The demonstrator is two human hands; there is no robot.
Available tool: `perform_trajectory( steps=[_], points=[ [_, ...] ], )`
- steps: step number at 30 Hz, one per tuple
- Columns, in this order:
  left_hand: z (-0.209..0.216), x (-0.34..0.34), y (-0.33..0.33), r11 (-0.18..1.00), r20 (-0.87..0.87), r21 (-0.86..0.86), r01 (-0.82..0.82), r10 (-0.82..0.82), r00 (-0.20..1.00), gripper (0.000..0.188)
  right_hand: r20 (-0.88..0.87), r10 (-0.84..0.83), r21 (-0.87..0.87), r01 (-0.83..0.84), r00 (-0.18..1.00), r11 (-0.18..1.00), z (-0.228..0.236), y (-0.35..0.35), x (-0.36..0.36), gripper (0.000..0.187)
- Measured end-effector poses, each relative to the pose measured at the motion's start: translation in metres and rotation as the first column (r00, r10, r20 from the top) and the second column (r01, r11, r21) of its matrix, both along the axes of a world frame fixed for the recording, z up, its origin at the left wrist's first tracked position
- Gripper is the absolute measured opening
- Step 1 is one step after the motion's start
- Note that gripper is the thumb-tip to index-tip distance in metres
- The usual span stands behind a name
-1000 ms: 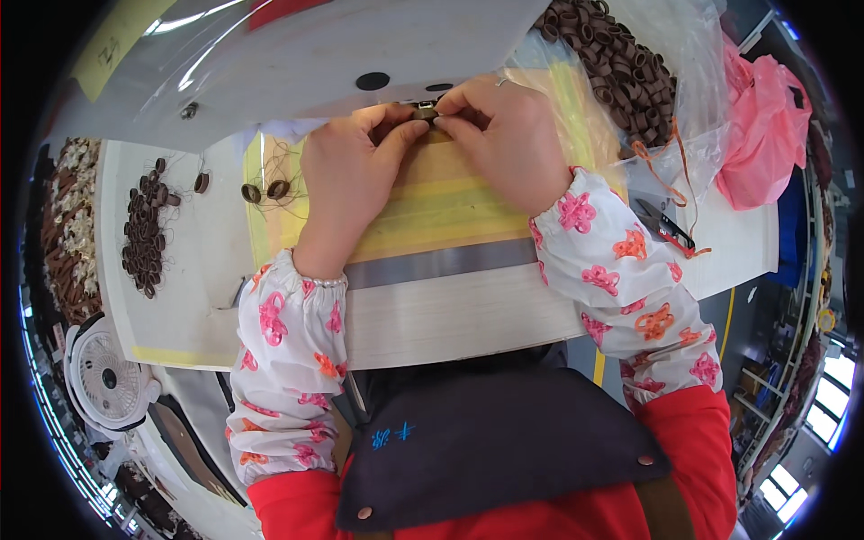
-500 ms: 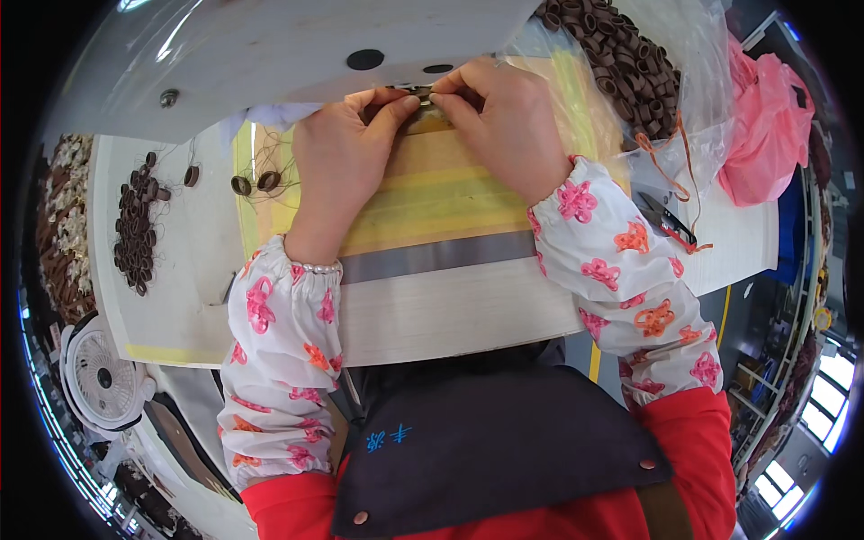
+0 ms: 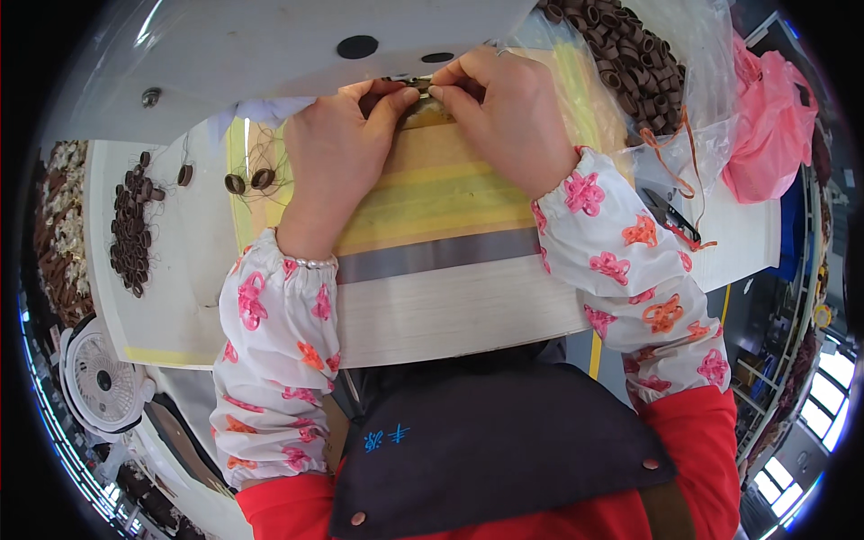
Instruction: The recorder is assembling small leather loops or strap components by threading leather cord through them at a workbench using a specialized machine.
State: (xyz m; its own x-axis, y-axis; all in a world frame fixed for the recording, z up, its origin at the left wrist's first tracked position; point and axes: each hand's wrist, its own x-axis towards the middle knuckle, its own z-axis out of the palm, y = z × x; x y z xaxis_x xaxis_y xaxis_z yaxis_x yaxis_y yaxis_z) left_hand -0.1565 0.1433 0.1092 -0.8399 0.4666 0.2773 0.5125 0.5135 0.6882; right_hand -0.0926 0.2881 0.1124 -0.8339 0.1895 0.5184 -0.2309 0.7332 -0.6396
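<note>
Under the white sewing machine head (image 3: pixel 261 67), my left hand (image 3: pixel 335 157) and my right hand (image 3: pixel 517 117) meet with thumbs and fingers pinched. Their tips almost touch around a tiny piece that the fingers and the machine mostly hide, so its kind cannot be made out. Left of my left hand, two brown loops (image 3: pixel 262 178) with loose threads lie on the yellow-taped work surface (image 3: pixel 432 202). Farther left is a pile of similar brown loops (image 3: pixel 132 229), with thread ends sticking out.
Many brown loops (image 3: pixel 630 67) fill a clear plastic bag (image 3: pixel 711 85) at the far right, beside a pink plastic bag (image 3: pixel 774 126). Thread snips (image 3: pixel 668 216) and an orange-brown cord (image 3: pixel 691 166) lie near my right sleeve. A white fan (image 3: pixel 103 378) stands at the lower left.
Both hands keep their pinch at the same spot under the machine. The whole view has shifted slightly; no item has visibly been picked up or put down.
</note>
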Motion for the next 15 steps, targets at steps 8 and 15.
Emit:
perform_trajectory(
  steps=[8, 15],
  points=[
    [-0.005, -0.004, -0.002, 1.000, 0.042, -0.005, 0.009, -0.009, 0.999, 0.027, 0.093, 0.018, 0.045, -0.023, 0.995, 0.999, 0.009, 0.002, -0.001, 0.007],
    [0.008, 0.000, -0.003, 0.996, 0.218, -0.066, -0.065, 0.078, 0.973, 0.028, 0.122, -0.020, 0.126, 0.005, 0.992, 0.992, 0.007, 0.002, -0.006, 0.013]
  ],
)
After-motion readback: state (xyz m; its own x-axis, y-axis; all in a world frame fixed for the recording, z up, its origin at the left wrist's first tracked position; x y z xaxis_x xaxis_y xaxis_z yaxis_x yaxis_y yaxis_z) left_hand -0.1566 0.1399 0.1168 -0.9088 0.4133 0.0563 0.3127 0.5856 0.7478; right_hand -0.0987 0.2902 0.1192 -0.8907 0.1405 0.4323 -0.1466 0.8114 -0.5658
